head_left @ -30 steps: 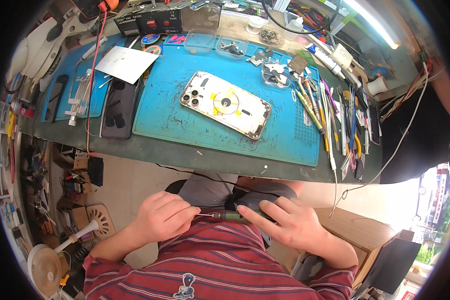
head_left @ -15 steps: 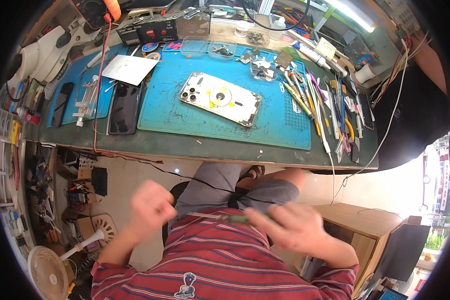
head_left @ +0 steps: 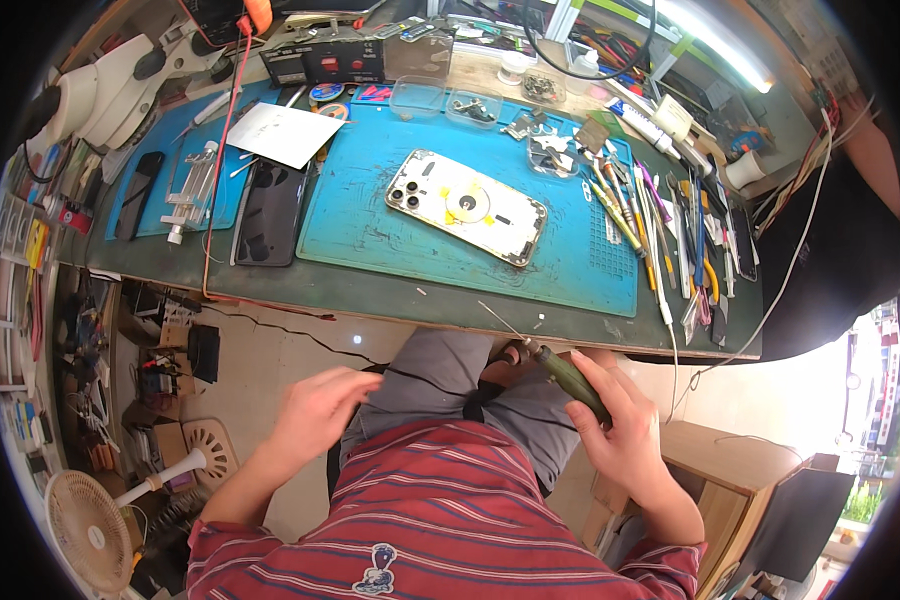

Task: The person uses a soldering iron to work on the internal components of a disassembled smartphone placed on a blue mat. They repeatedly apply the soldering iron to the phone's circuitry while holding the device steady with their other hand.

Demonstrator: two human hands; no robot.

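My right hand [head_left: 625, 425] grips the green handle of a slim hand tool [head_left: 568, 382]. Its thin metal shaft points up and left to the bench's front edge. Over my lap, to the left, my left hand [head_left: 315, 412] is closed, fingertips and thumb drawn together; whatever they may hold does not show. On the blue mat [head_left: 360, 245] lies an opened phone [head_left: 467, 207], its white inner back and three camera lenses facing up, with yellow patches around a round coil. Both hands are apart from it.
Left of the mat lie a dark phone [head_left: 268, 215], a white card [head_left: 287, 134] and a metal clamp [head_left: 192, 190]. Tweezers, brushes and pliers [head_left: 710, 275] crowd the right side. Small clear boxes [head_left: 473, 107] stand behind. Another person's arm [head_left: 870, 160] shows at far right.
My right hand has swung the tool from pointing left to pointing up toward the bench. My left hand has drawn apart from the tool's tip. The view has shifted slightly.
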